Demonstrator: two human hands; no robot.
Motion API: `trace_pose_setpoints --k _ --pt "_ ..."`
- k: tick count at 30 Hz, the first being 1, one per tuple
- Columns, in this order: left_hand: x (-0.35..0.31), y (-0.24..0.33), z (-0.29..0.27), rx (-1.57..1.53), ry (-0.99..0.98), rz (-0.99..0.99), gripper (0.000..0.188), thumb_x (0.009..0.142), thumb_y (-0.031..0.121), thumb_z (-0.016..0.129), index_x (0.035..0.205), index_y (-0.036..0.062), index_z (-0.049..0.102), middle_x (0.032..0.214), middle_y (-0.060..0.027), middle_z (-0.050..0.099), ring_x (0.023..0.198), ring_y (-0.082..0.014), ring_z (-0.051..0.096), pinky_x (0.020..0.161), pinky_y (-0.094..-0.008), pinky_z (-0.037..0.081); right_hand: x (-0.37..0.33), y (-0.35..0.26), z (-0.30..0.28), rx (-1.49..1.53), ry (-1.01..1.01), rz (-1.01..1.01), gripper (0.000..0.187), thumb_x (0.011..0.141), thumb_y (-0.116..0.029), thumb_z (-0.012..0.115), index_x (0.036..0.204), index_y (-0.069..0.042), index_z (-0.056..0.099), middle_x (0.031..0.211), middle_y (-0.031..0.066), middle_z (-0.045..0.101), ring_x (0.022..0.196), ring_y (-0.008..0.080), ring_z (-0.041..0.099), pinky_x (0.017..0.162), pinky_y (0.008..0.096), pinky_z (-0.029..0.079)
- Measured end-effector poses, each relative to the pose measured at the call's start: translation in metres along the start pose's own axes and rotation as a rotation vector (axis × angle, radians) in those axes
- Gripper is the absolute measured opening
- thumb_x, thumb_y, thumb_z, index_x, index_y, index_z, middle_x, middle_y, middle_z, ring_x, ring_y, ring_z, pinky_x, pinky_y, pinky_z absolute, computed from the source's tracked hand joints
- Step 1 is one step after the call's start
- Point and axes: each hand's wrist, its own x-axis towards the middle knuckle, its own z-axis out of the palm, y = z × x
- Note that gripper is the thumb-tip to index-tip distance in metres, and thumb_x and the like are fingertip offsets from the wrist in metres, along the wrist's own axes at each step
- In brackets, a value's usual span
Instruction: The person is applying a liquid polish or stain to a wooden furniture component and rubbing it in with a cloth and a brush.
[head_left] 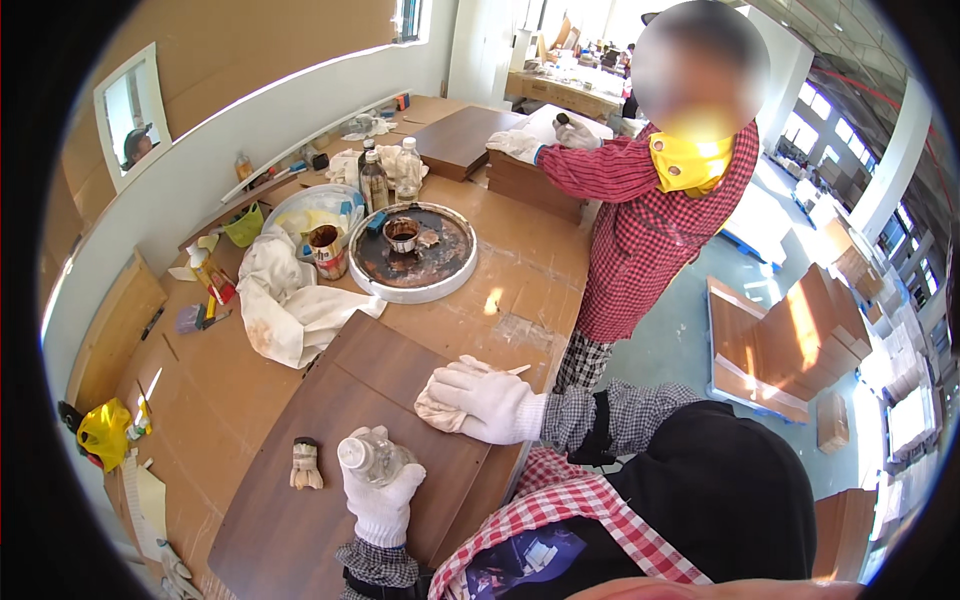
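Workbench (520, 262) in a sunlit workshop (665, 275), bearing a brown board (290, 525). On a round stained tray (412, 294), a cup (402, 238) with dark residue; beside that tray, a smeared can (327, 255). Gloved left hand (384, 500) around a clear bottle (376, 464) over the board; gloved right hand (490, 400) on bunched cloth (436, 411) there, grip unclear.

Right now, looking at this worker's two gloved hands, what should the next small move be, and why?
Probably slide the cloth along the brown panel: the right hand has it against the surface, while the left hand holds a clear bottle whose white cap seems on.
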Motion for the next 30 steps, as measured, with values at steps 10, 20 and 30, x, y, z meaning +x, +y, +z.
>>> trace_pose_setpoints --k 10,20,30 --pt "0.0014 -0.0031 -0.0011 -0.08 -0.027 -0.054 0.088 0.063 0.001 0.088 0.141 0.0049 0.046 0.133 -0.0116 0.059 0.114 -0.0213 0.06 0.099 -0.037 0.052 0.0006 -0.0026 -0.0033 -0.003 0.003 0.003 0.037 0.089 -0.022 0.064 0.123 -0.008 0.056 0.117 0.0155 0.057 0.111 0.039 0.057 0.103 0.0479 0.045" --pt "0.001 -0.0013 0.0008 -0.03 0.001 -0.029 0.089 0.063 0.003 0.088 0.141 0.0034 0.046 0.134 -0.0128 0.059 0.119 -0.0225 0.06 0.102 -0.0378 0.051 -0.0009 0.0016 0.0006 -0.004 -0.016 -0.001 0.039 0.089 -0.023 0.064 0.124 -0.007 0.055 0.119 0.0169 0.057 0.113 0.0398 0.057 0.104 0.0489 0.045" --pt "0.0027 -0.0022 -0.0017 -0.01 -0.016 -0.047 0.086 0.063 0.004 0.088 0.139 0.0039 0.047 0.135 -0.0134 0.059 0.117 -0.0221 0.06 0.101 -0.0374 0.052 -0.001 0.0003 -0.0004 -0.01 -0.024 0.008 0.041 0.09 -0.024 0.064 0.125 -0.007 0.056 0.122 0.0167 0.057 0.116 0.0395 0.057 0.106 0.0485 0.044"
